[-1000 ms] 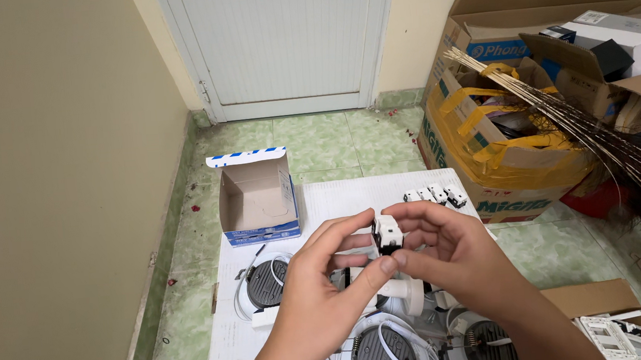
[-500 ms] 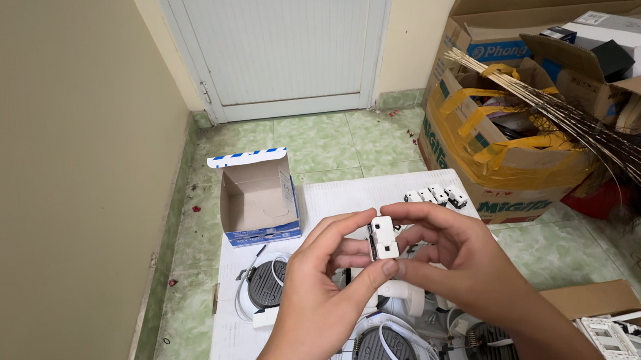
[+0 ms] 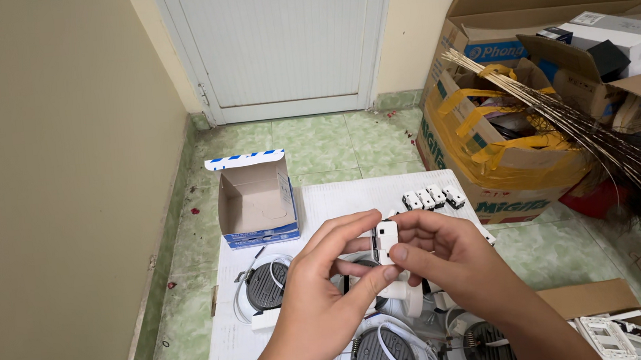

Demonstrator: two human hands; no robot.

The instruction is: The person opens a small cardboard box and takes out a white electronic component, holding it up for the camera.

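Both hands, left hand (image 3: 322,294) and right hand (image 3: 448,257), pinch a small white switch module (image 3: 387,242) at centre frame; an open cardboard box (image 3: 255,202) (empty) sits at ten o'clock, spare modules (image 3: 433,197) at one o'clock.

Two bare hands are in view, the left hand (image 3: 322,294) and the right hand (image 3: 448,257); between them sits one small white rectangular plastic switch module (image 3: 387,241); four more small white plastic switch modules (image 3: 433,197) stand in a row on one white board (image 3: 352,196); one open blue-and-white cardboard carton (image 3: 255,204) rests on that board; round recessed lamps with dark backs and white rims (image 3: 268,285) number three clearly, perhaps four, as the hands and the bottom edge cover part of them; one large open brown cardboard box (image 3: 486,152) stands to the right; one white panelled door (image 3: 287,45) closes the far wall.
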